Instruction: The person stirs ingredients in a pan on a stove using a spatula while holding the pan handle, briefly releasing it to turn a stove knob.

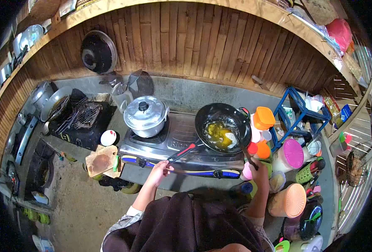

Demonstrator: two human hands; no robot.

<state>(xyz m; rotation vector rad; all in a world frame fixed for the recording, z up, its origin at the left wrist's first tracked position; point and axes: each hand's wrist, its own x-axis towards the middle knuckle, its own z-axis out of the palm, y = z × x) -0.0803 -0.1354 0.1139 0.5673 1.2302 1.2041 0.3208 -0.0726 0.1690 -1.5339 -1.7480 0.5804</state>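
A black wok (200, 122) sits on the right burner of the steel gas stove (182, 130). Yellow food (217, 133), like egg with oil or butter, lies in its bottom. The long black and red wok handle (184, 152) points toward me, and my left hand (160, 171) has its fingers curled at the end of it. In my right hand (259, 170) is a dark-handled spatula (245, 152), gripped near the top. Its pale blade dips into the food at the right side of the wok.
A lidded aluminium pot (144, 115) stands on the left burner. Cutting boards (102, 161) lie left of the stove. Plastic containers, including an orange tub (263, 118) and a peach canister (287, 200), crowd close to my right arm. A blue rack (299, 113) stands behind them.
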